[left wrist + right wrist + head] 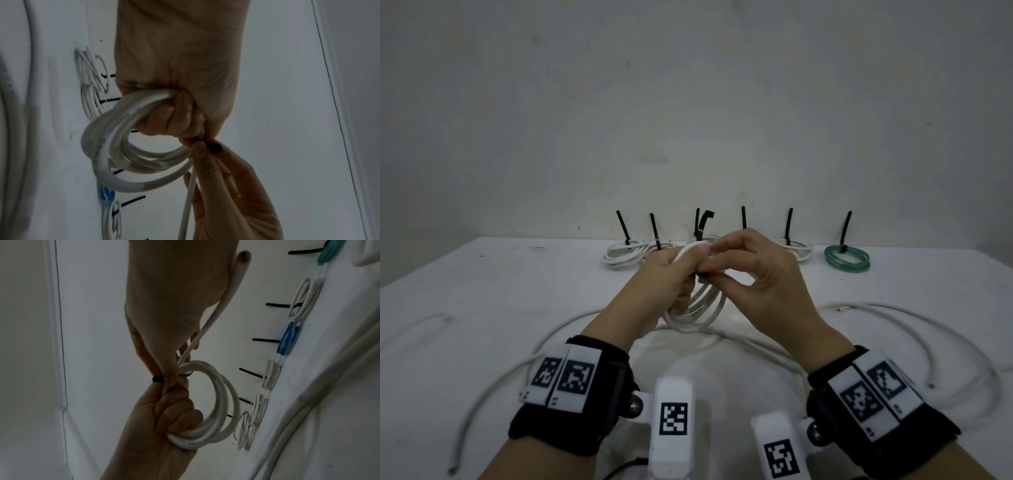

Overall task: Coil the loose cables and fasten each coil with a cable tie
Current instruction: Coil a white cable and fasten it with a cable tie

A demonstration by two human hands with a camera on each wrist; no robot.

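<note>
Coil: white coil point(697, 305) held above the table point(482, 291), near centre.
Left hand: left hand point(664, 277) fingers curled round the coil's top.
Right hand: right hand point(756, 274) fingers pinch the black tie point(212, 147) at the bundle.
Risk: loops may spring apart if the left grip eases; the tie may slip out of the pinch.
Hidden: the tie's head and whether it is threaded.
Far: tied coils point(625, 253) in a row.
</note>
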